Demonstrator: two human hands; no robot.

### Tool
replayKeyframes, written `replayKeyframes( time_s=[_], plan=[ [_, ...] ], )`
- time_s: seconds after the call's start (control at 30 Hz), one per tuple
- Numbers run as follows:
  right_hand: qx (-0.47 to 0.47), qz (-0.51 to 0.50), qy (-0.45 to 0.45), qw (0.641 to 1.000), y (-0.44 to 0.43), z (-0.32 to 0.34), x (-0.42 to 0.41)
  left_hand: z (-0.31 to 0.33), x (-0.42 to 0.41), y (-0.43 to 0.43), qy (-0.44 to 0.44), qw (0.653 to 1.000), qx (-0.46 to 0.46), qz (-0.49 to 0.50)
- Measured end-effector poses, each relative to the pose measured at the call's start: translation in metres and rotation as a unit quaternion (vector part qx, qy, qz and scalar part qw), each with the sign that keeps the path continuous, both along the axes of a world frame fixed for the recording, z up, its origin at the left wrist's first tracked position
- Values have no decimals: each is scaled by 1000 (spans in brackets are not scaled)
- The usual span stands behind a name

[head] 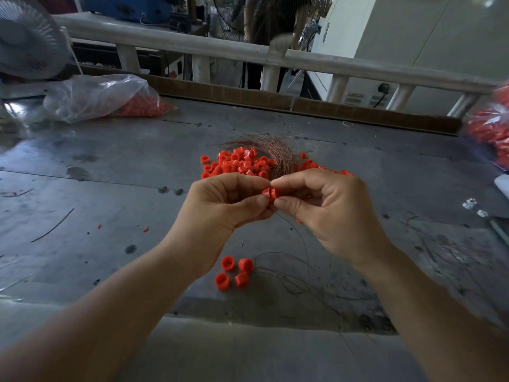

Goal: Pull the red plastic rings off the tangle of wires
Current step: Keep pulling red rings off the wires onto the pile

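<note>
From the head camera, both hands were up over the grey metal table (110,166), meeting at the middle. The left hand (223,205) had its fingers curled in, thumb pressed against one end of a red plastic ring (271,193). The right hand (327,205) pinched the other end of that ring between thumb and forefinger, its other fingers folded under the palm. So the ring sat between the two hands, held off the table. A thin dark strand (298,238) trailed down from beneath the hands. Just behind them lay the pile of red rings (237,164), and against its right side the tangle of copper wires (275,154), swept in a curved bundle, with more rings showing past it on the right. Nearer the person, below the left wrist, four loose rings (235,272) sat close together, and beside them stray wires (303,282) sprawled across the surface. At the far left a clear plastic bag (104,96) held more red pieces, a white fan (27,37) stood behind it, and another bag of red parts (490,128) blurred in at the right edge.
</note>
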State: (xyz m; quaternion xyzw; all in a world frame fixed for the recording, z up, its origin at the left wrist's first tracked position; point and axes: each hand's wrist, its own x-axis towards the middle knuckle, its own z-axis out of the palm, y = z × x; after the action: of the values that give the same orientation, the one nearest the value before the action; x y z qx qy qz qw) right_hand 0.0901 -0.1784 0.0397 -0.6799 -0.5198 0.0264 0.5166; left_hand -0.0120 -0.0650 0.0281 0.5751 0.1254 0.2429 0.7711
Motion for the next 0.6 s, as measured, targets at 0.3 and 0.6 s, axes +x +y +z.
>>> replayKeyframes(
  time_s=[0.3,0.6],
  plan=[
    [-6,-28,-53,998,0,-3,0,-2,0,2,17,999,38,5],
    [-14,-32,-95,995,-1,-2,1,0,-2,1,18,998,58,0]
  ],
)
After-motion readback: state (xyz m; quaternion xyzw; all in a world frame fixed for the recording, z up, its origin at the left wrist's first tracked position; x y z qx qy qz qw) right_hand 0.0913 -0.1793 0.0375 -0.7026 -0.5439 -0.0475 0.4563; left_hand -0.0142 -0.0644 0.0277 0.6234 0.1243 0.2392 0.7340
